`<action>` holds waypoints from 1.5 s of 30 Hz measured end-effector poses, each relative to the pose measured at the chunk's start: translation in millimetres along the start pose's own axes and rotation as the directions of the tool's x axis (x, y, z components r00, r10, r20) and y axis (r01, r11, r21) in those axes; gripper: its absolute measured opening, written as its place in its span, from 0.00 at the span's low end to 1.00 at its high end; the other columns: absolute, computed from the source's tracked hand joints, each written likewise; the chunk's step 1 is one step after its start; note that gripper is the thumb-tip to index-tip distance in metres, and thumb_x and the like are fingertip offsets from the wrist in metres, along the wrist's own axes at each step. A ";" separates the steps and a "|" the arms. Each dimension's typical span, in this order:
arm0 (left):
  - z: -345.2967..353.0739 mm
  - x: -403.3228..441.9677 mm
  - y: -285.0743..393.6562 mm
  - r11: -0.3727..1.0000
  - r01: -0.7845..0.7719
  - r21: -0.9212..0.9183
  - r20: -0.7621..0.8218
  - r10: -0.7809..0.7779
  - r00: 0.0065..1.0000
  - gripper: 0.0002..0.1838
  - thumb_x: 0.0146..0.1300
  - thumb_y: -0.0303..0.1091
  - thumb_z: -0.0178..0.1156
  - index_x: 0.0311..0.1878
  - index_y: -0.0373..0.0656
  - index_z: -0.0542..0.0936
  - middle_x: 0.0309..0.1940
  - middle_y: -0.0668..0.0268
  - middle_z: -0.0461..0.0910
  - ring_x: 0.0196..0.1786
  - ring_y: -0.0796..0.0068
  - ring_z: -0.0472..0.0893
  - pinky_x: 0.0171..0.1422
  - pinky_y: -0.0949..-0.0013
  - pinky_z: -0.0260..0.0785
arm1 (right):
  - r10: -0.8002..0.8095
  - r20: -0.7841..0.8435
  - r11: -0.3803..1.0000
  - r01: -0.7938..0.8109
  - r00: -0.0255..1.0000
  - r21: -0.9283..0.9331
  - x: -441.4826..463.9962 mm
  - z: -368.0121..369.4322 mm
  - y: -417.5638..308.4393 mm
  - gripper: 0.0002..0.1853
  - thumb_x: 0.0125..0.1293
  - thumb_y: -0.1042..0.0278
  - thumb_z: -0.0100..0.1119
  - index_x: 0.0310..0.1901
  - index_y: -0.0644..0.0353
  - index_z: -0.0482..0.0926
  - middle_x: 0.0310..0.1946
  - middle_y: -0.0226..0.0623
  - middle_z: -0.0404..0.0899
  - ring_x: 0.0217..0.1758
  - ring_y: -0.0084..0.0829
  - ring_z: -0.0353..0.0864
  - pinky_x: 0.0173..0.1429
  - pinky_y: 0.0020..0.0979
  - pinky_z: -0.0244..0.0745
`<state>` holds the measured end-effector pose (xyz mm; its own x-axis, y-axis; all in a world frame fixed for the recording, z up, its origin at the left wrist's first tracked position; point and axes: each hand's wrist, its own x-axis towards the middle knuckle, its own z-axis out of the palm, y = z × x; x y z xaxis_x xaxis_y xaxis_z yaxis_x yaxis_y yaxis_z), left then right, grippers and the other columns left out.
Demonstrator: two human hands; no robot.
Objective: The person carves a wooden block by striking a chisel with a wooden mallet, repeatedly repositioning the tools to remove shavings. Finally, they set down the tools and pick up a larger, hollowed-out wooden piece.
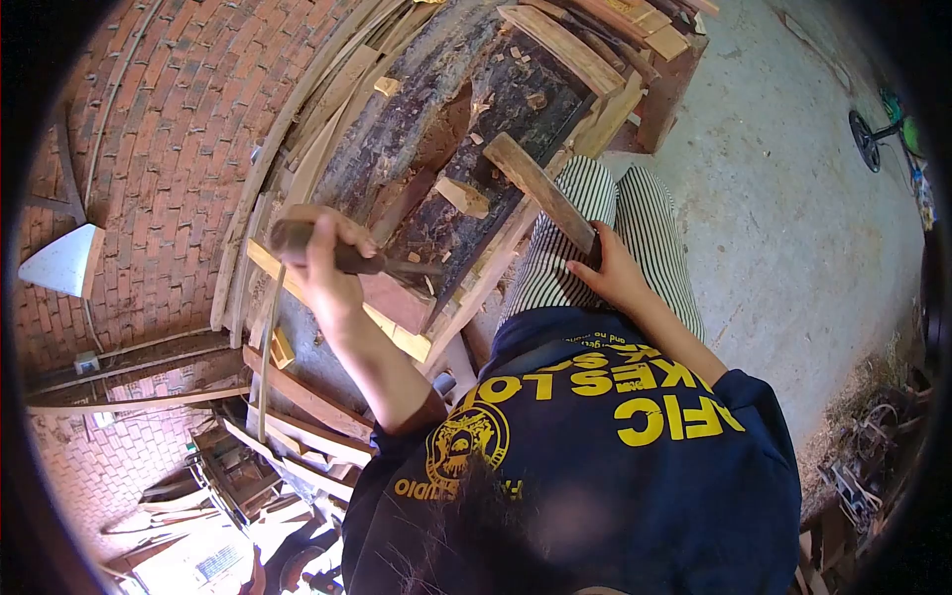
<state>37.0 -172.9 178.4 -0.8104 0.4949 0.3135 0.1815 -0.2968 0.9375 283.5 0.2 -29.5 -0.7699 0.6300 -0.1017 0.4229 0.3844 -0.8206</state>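
My left hand (327,263) is closed around the thick brown wooden handle of a chisel-like tool (357,260). Its narrow blade (412,268) points right, over the dark work surface, and is slightly blurred. My right hand (613,270) grips the near end of a flat wooden bar (540,188). That bar slants up and left across my striped trouser leg, its far end over the bench edge. Between the two tools, a small pale wood block (462,197) with a tapered end lies on the dark bench top (426,129), apart from both hands.
Wood chips (387,87) are scattered on the bench. Long planks (288,149) lean along a brick wall (198,109) on the left. A wooden beam (563,48) and stacked boards (645,25) lie at the far end. Concrete floor (764,198) spreads to the right.
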 end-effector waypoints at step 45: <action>41.3 57.4 -15.3 0.951 -0.015 -0.309 0.461 0.164 0.872 0.08 0.52 0.28 0.56 0.32 0.38 0.67 0.17 0.62 0.68 0.16 0.75 0.65 0.24 0.69 0.62 | -0.012 0.103 0.968 -0.014 0.995 0.252 20.6 -40.4 -32.2 0.22 0.52 0.64 0.61 0.44 0.71 0.73 0.31 0.57 0.79 0.37 0.49 0.81 0.43 0.40 0.74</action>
<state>10.7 -106.2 188.3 -0.4205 0.7595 0.4963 0.0128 -0.5420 0.8403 273.4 28.0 17.5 -0.8202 0.5522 -0.1491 0.2999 0.1932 -0.9342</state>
